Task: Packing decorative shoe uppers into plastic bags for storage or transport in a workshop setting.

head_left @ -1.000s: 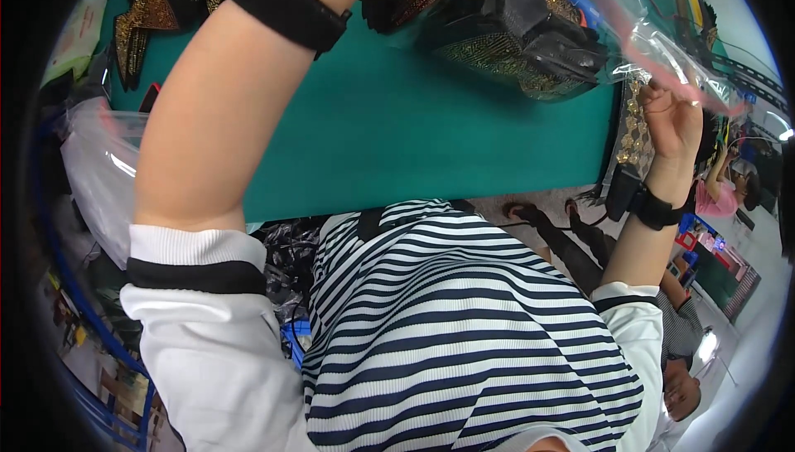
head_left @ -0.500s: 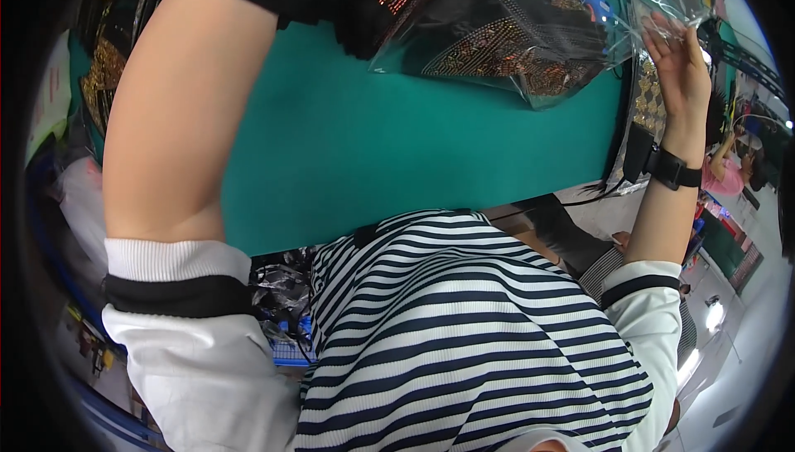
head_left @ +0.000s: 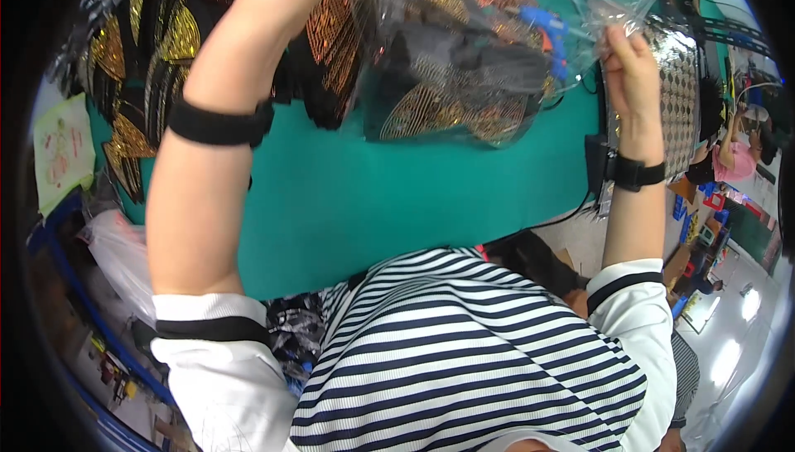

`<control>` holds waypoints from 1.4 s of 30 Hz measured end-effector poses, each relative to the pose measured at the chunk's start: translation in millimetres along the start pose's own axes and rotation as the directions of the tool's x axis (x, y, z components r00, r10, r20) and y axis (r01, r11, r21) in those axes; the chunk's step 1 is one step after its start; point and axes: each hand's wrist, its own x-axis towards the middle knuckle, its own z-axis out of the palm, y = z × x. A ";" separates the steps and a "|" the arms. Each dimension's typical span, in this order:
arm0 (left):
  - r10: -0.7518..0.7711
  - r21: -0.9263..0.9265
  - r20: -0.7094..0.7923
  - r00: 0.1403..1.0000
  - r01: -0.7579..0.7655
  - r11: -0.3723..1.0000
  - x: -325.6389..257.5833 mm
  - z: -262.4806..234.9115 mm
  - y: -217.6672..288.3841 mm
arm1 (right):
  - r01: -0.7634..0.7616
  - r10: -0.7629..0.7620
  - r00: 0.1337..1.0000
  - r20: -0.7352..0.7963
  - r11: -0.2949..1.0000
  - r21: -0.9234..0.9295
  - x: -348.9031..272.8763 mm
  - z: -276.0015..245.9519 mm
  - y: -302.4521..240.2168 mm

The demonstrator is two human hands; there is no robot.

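Clear plastic bag [head_left: 489,46]: transparent, crinkled film held up above the green bench [head_left: 397,195]; it holds dark fabric pieces with gold and orange patterning.
Bag position: raised over the far part of the bench, its lower edge hanging just above the green surface.
Right hand [head_left: 631,67]: fingers closed on the bag's right edge, pinching the film; a black wristband sits on the wrist below it.
Left hand: out of view past the upper edge; only the forearm shows, rising toward the bag's left side, so its grip cannot be told.
Left wristband [head_left: 219,123]: black strap round the left forearm, above the bench's left part.
Black and gold fabric pieces [head_left: 157,54]: heaped on the bench's far left, some behind the left forearm.
Blue item [head_left: 542,21]: seen through the bag, at the far right of the bench.
Patterned panel [head_left: 681,91]: black-and-silver diamond pattern, just right of the bench's right edge, behind the right hand.
Striped top [head_left: 464,352]: black-and-white, worn by the person, at the bench's near edge.
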 end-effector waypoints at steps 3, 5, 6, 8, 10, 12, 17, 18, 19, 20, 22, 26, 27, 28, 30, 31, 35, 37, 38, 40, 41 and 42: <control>0.188 -0.113 0.095 0.978 -0.177 0.978 -14.2 -3.6 -14.0 | 0.070 -0.068 0.996 0.058 0.997 -0.029 -18.0 -19.2 3.8; 0.193 -0.273 0.093 0.977 -0.161 0.948 -29.0 -1.5 -11.2 | 0.138 -0.138 0.987 0.077 0.990 0.006 -33.8 -11.0 -5.4; 0.231 -0.345 0.129 0.964 -0.175 0.922 -36.5 -1.2 -5.3 | 0.177 -0.179 0.979 0.099 0.984 0.031 -40.7 -6.3 -9.2; 0.237 -0.469 0.209 0.949 -0.116 0.876 -44.9 -3.1 -2.8 | 0.209 -0.216 0.966 0.144 0.976 0.064 -48.4 -5.4 -15.8; 0.186 -0.367 0.181 0.966 -0.109 0.924 -50.9 0.0 6.5 | 0.122 -0.139 0.972 0.187 0.987 0.101 -56.2 -6.1 -26.3; 0.142 -0.308 0.173 0.975 -0.083 0.948 -60.8 -0.2 13.4 | 0.174 -0.193 0.959 0.208 0.979 0.104 -58.5 -11.6 -27.5; 0.169 -0.279 0.134 0.977 -0.126 0.952 -77.5 -1.7 36.4 | 0.250 -0.258 0.963 0.074 0.963 0.100 -76.8 -10.1 -51.1; 0.226 -0.350 0.111 0.968 -0.175 0.920 -82.9 0.4 49.5 | 0.322 -0.328 0.944 0.026 0.937 0.138 -82.8 -8.3 -60.4; 0.283 -0.419 0.086 0.955 -0.223 0.880 -88.0 1.5 64.1 | 0.344 -0.348 0.937 0.010 0.928 0.142 -87.9 -6.5 -73.4; 0.285 -0.418 0.093 0.954 -0.222 0.881 -92.3 2.1 77.9 | 0.359 -0.361 0.933 -0.012 0.923 0.139 -93.9 -6.7 -82.6; 0.370 -0.496 0.116 0.922 -0.269 0.825 -96.9 10.2 99.4 | 0.459 -0.458 0.886 -0.069 0.848 0.266 -108.7 -9.4 -99.1; 0.413 -0.356 0.182 0.892 -0.332 0.874 -112.0 15.6 129.2 | 0.591 -0.559 0.806 -0.193 0.778 0.214 -154.0 -22.2 -117.6; 0.486 -0.398 0.195 0.852 -0.384 0.833 -116.8 18.5 130.8 | 0.616 -0.586 0.782 -0.213 0.779 0.120 -166.2 -24.8 -118.2; 0.527 -0.454 0.135 0.839 -0.421 0.785 -122.7 24.1 130.4 | 0.627 -0.594 0.770 -0.232 0.772 0.105 -180.5 -24.7 -116.6; 0.591 -0.291 0.230 0.773 -0.525 0.800 -131.4 17.9 122.3 | 0.672 -0.670 0.729 -0.140 0.740 -0.041 -217.3 -21.7 -110.7; 0.598 -0.269 0.273 0.754 -0.536 0.800 -138.9 16.9 112.8 | 0.606 -0.633 0.760 -0.149 0.772 -0.192 -238.1 -18.8 -104.4; 0.634 -0.089 0.470 0.614 -0.682 0.726 -170.7 13.1 50.6 | 0.372 -0.383 0.920 -0.078 0.919 -0.129 -306.6 0.6 -51.9; 0.495 -0.066 0.603 0.625 -0.580 0.812 -188.5 9.5 8.4 | 0.229 -0.253 0.963 -0.093 0.949 -0.217 -335.5 9.2 -16.5; 0.494 -0.085 0.617 0.612 -0.573 0.815 -198.1 7.3 -8.1 | 0.147 -0.177 0.978 -0.109 0.959 -0.243 -347.9 15.4 -1.7; 0.415 -0.047 0.684 0.600 -0.531 0.846 -213.8 -0.1 -30.3 | 0.075 -0.113 0.985 -0.134 0.963 -0.260 -368.5 24.0 24.9; 0.399 -0.052 0.706 0.585 -0.519 0.853 -220.8 -3.4 -35.2 | 0.019 -0.062 0.988 -0.140 0.958 -0.287 -380.1 29.9 33.8; 0.388 -0.034 0.719 0.577 -0.528 0.849 -227.7 -7.1 -39.2 | -0.001 -0.045 0.986 -0.162 0.962 -0.273 -388.4 37.1 37.3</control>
